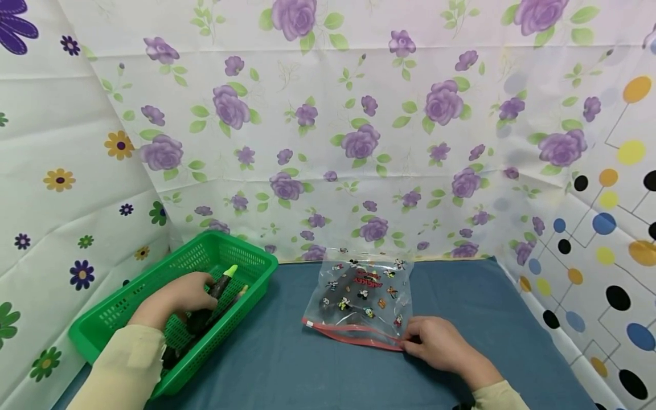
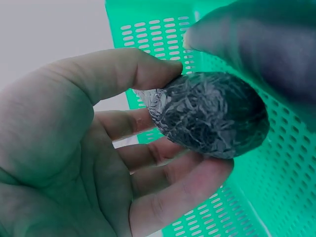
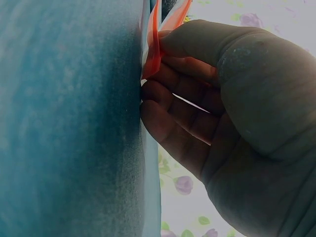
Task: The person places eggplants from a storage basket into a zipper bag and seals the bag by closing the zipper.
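In the green basket [image 1: 225, 242], my left hand [image 1: 187, 293] grips a dark eggplant [image 2: 212, 116] wrapped in crinkled clear film. Thumb and fingers lie around its rounded end in the left wrist view. Another dark eggplant [image 2: 266, 49] lies beside it, and several dark ones with light green tips show in the basket. My right hand [image 1: 438, 344] pinches the right end of the red zip edge of a clear zip bag [image 1: 379, 296] printed with cartoon figures. A dark shape shows inside the bag, which lies flat with its zip edge toward me.
A blue cloth [image 1: 277, 347] covers the table under the basket and the bag. Flowered sheets [image 1: 328, 142] stand as a wall at the back and left, and a dotted sheet [image 1: 605, 256] rises on the right. The basket's slotted walls surround the left hand.
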The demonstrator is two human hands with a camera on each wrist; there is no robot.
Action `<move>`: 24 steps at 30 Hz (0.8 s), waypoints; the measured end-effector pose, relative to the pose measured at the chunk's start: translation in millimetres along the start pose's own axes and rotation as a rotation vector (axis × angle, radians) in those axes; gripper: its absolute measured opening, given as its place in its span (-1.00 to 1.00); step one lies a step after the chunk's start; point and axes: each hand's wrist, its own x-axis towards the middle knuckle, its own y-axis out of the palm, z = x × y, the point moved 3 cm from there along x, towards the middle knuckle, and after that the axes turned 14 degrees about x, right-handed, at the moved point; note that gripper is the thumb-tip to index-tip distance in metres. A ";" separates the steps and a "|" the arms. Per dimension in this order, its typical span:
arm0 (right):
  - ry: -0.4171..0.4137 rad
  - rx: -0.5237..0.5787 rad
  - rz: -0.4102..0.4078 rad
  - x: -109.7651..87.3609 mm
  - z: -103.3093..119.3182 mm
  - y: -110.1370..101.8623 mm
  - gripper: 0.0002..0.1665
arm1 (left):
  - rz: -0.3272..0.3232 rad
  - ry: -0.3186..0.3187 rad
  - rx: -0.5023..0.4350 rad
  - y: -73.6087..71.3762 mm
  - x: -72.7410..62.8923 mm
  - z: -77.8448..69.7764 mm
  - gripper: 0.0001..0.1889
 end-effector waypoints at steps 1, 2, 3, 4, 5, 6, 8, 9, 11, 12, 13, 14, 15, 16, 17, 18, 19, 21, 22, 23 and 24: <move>0.000 -0.001 -0.001 0.1 0.1 0.0 -0.83 | -0.005 0.002 -0.002 -0.7 -0.7 0.0 -0.26; 0.000 -0.001 -0.001 0.2 0.1 0.0 -0.82 | -0.010 0.003 -0.005 -1.3 -1.5 0.0 -0.25; 0.000 -0.001 -0.002 0.3 0.1 0.0 -0.82 | -0.015 0.005 -0.007 -1.9 -2.2 0.1 -0.24; -0.001 -0.003 -0.002 0.4 0.2 0.0 -0.82 | -0.020 0.004 -0.011 -2.4 -2.7 0.3 -0.23; -0.002 -0.004 -0.002 0.4 0.1 0.0 -0.82 | -0.026 0.004 -0.011 -2.9 -3.3 0.3 -0.22; -0.002 -0.005 -0.003 0.4 0.1 0.0 -0.82 | -0.035 0.000 -0.013 -3.9 -3.8 0.2 -0.22; -0.003 -0.008 -0.004 0.3 -0.2 0.2 -0.81 | -0.049 -0.002 -0.009 -5.2 -4.9 -0.2 -0.21; -0.002 -0.009 -0.004 0.2 -0.4 0.3 -0.82 | -0.056 -0.002 -0.005 -5.8 -5.5 -0.7 -0.21; 0.000 -0.008 -0.003 -0.2 -0.7 0.4 -0.82 | -0.069 0.002 0.006 -7.1 -6.7 -2.5 -0.20; 0.002 -0.007 -0.003 -0.3 -0.8 0.5 -0.82 | -0.074 0.003 0.010 -7.7 -7.4 -3.4 -0.21; 0.003 -0.005 -0.002 -0.4 -0.9 0.5 -0.82 | -0.079 0.006 0.016 -8.2 -8.2 -4.5 -0.21; 0.004 -0.004 -0.003 -0.5 -0.9 0.6 -0.83 | -0.084 0.008 0.020 -8.8 -9.3 -5.7 -0.21; 0.005 -0.001 -0.003 -0.5 -0.9 0.6 -0.83 | -0.090 0.012 0.026 -9.5 -10.3 -6.8 -0.21; 0.005 -0.001 -0.003 -0.4 -0.9 0.6 -0.82 | -0.096 0.015 0.029 -10.1 -11.4 -7.7 -0.21; 0.004 0.000 -0.004 -0.3 -0.8 0.6 -0.82 | -0.102 0.019 0.030 -10.9 -12.5 -8.6 -0.21; 0.003 0.000 -0.005 -0.2 -0.7 0.5 -0.82 | -0.107 0.022 0.030 -11.7 -13.7 -9.3 -0.21; 0.002 0.000 -0.007 -0.1 -0.7 0.5 -0.82 | -0.113 0.026 0.029 -12.7 -14.8 -9.8 -0.21; 0.002 0.000 -0.007 0.0 -0.7 0.7 -0.82 | -0.126 0.035 0.027 -14.9 -17.3 -10.8 -0.22; 0.003 0.001 -0.006 0.1 -0.9 0.7 -0.83 | -0.132 0.037 0.023 -16.4 -18.8 -11.6 -0.22; 0.004 0.002 -0.005 0.1 -1.0 0.7 -0.83 | -0.138 0.040 0.020 -18.0 -20.4 -12.5 -0.22; 0.005 0.003 -0.004 0.1 -1.2 0.7 -0.83 | -0.145 0.039 0.017 -19.8 -22.1 -13.6 -0.23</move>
